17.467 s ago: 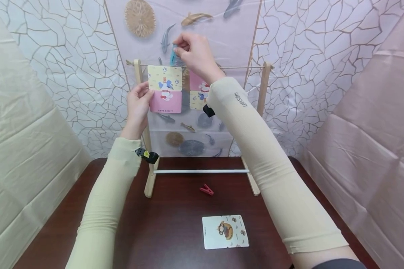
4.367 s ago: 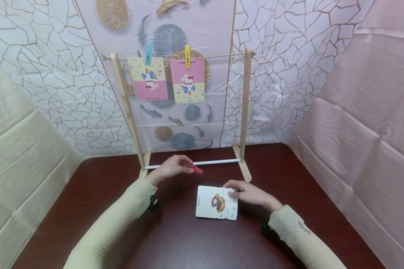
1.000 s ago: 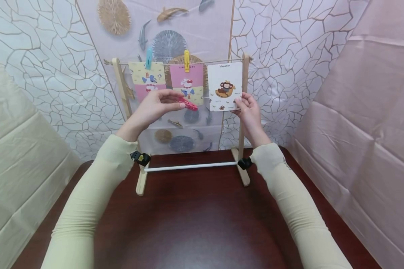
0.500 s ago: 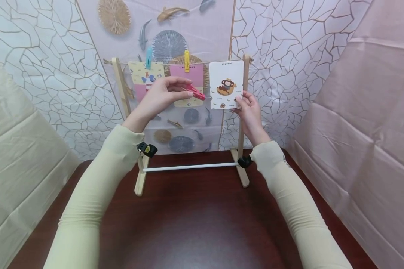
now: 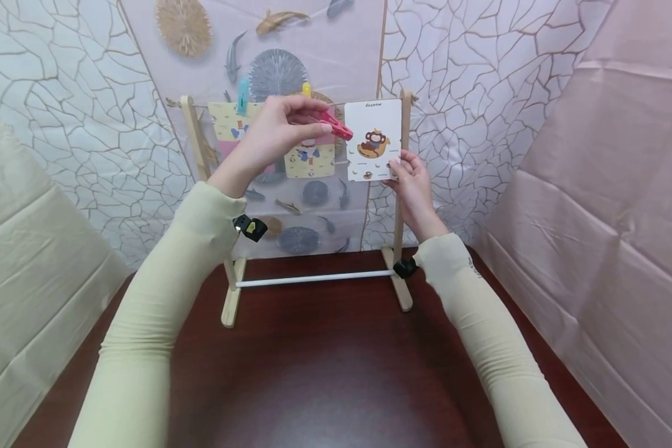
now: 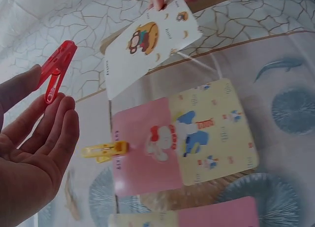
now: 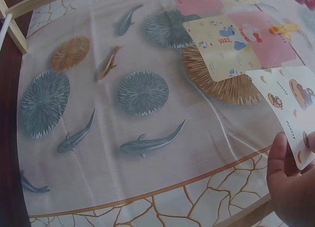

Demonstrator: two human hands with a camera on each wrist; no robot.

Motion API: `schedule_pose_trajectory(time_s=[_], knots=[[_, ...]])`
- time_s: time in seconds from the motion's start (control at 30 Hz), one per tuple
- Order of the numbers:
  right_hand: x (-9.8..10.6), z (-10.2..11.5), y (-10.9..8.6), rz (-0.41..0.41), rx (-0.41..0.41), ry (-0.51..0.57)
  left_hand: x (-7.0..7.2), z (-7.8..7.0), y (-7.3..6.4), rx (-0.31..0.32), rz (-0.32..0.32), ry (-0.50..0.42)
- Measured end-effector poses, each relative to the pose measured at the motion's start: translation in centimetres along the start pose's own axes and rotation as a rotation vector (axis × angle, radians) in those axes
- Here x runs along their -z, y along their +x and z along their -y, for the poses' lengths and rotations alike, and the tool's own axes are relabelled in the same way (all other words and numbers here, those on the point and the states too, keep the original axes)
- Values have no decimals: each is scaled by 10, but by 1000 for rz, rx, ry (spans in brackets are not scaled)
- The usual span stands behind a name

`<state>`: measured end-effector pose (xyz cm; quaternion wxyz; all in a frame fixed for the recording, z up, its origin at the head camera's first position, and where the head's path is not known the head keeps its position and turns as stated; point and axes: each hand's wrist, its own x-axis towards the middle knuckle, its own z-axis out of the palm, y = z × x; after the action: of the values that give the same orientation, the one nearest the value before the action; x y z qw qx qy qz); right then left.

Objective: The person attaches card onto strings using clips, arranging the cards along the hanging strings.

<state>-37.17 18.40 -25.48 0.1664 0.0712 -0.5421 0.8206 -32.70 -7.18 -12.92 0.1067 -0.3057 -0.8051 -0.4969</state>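
Observation:
My left hand (image 5: pixel 282 134) pinches a red clothespin (image 5: pixel 336 126) between thumb and fingers, just left of the white monkey card. In the left wrist view the clothespin (image 6: pixel 56 69) points away from the palm, near that card's printed end. My right hand (image 5: pixel 415 186) holds the white monkey card (image 5: pixel 374 140) by its lower right corner, upright, its top edge level with the string. A yellow clothespin (image 6: pixel 106 150) clips a pink and yellow card (image 6: pixel 182 138) to the string. Farther left, a blue clothespin (image 5: pixel 242 96) clips another such card (image 5: pixel 226 121), partly hidden behind my left hand.
A wooden stand with a left post (image 5: pixel 195 134) and right post (image 5: pixel 402 205) carries the string. A white bar (image 5: pixel 313 279) joins its feet on the dark table (image 5: pixel 319 367). Patterned cloth (image 5: pixel 470 112) hangs close behind.
Over the last second my left hand has risen and moved right with the red clothespin, towards the monkey card. My right hand keeps the card nearly still; earlier it lay on the table.

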Motion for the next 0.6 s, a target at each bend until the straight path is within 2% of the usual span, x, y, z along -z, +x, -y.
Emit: schedule_pose_trajectory(time_s=[0.3,0.5,0.6], knots=[[2,0,0,-3,12,-26,4,-17,19,2,-79,-5],[3,0,-1,2,-1,-31,4,-22,31,31,-125,15],[3,2,-2,-2,-1,-32,2,-24,37,18,-148,20]])
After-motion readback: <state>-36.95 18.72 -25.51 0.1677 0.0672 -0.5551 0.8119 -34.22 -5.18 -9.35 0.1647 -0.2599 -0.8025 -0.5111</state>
